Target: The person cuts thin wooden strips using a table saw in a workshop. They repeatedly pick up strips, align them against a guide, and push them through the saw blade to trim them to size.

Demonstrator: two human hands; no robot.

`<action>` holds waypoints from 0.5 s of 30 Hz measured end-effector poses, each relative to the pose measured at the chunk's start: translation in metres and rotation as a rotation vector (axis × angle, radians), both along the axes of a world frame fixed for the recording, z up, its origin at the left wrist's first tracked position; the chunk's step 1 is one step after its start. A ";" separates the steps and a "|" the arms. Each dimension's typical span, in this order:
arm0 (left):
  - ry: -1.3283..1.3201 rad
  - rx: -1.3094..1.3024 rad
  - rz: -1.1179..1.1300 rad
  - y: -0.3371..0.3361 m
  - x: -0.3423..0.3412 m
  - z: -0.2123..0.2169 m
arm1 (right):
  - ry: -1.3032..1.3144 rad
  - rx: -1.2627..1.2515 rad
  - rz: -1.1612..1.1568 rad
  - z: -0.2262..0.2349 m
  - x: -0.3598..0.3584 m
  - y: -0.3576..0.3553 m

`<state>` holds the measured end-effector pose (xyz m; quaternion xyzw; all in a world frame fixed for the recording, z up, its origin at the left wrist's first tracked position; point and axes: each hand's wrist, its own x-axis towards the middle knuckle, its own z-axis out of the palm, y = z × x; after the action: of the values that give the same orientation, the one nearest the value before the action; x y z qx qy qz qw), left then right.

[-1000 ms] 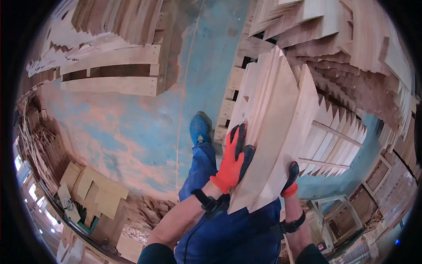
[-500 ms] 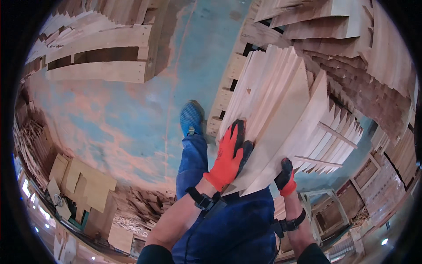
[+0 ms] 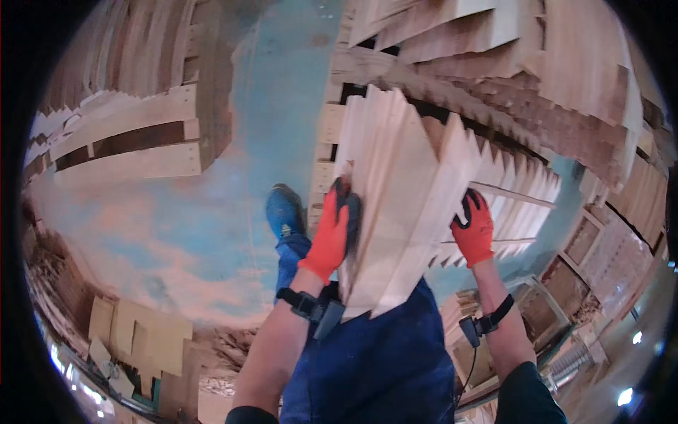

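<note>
A bundle of long, pale wooden boards (image 3: pixel 395 205) stands on edge in front of my thighs, its near ends close against my blue trousers. My left hand (image 3: pixel 335 230), in a red glove with black fingers, presses along the bundle's left side. On the opposite side, my right hand (image 3: pixel 474 225), gloved alike, has its fingers curled against the outer board. The boards are squeezed between the two hands; part of the right fingertips is hidden. Beyond the right hand lies a row of similar boards (image 3: pixel 519 177) crossed by thin wooden strips.
A wooden pallet (image 3: pixel 326 124) lies under the bundle's far left side. Large board stacks rise at the far right (image 3: pixel 494 63), and another loaded pallet (image 3: pixel 148 161) stands at the far left. Scrap wood (image 3: pixel 229 346) lies near left on the blue, worn floor (image 3: pixel 176 233).
My right hand has moved forward and up along the bundle's right side. The left hand has shifted to the bundle's left side, and the boards look more upright and closer together. The view has swung.
</note>
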<state>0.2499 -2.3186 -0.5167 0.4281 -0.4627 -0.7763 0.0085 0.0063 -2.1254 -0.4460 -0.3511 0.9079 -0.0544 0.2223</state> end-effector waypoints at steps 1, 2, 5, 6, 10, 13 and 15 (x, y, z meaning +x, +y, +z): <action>-0.052 -0.004 -0.034 -0.009 -0.011 0.009 | 0.050 0.033 0.041 -0.014 -0.005 0.001; -0.028 -0.033 -0.014 -0.005 -0.010 0.001 | 0.101 0.078 0.091 -0.020 -0.005 -0.008; -0.075 -0.065 -0.017 0.001 -0.009 0.000 | -0.283 -0.248 -0.292 -0.073 -0.008 0.015; -0.092 -0.096 -0.015 0.002 -0.010 0.000 | -0.606 -0.410 -0.566 -0.081 -0.009 0.016; -0.158 -0.082 -0.069 -0.006 -0.024 0.019 | -1.195 -0.892 -1.098 -0.108 -0.019 0.050; -0.169 -0.075 -0.074 -0.008 -0.021 0.020 | -1.594 -0.861 -1.144 -0.105 -0.021 0.057; -0.172 -0.074 -0.087 -0.010 -0.023 0.023 | -1.638 -0.842 -1.175 -0.103 -0.019 0.054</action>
<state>0.2274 -2.3290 -0.4940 0.4723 -0.5080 -0.7187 -0.0492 -0.0124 -2.0711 -0.5487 0.2317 0.4192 -0.6756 0.5604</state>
